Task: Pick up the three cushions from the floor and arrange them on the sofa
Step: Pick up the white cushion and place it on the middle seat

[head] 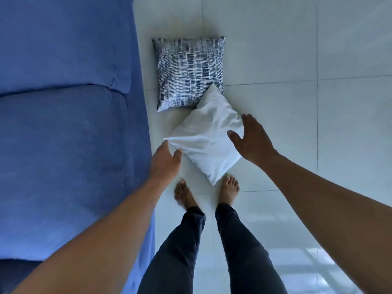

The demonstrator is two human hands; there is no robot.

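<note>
head view: a white cushion (206, 141) lies on the tiled floor (275, 60) at frame centre, turned corner-up, its upper corner overlapping a blue-and-white patterned cushion (188, 71) above it. a blue sofa (63, 124) fills the left of the frame. the left hand (166, 161) is open at the cushion's left corner, fingertips touching. the right hand (251, 141) is spread open over its right edge. neither grips. bare feet (229, 187) stand below the cushion.
</note>
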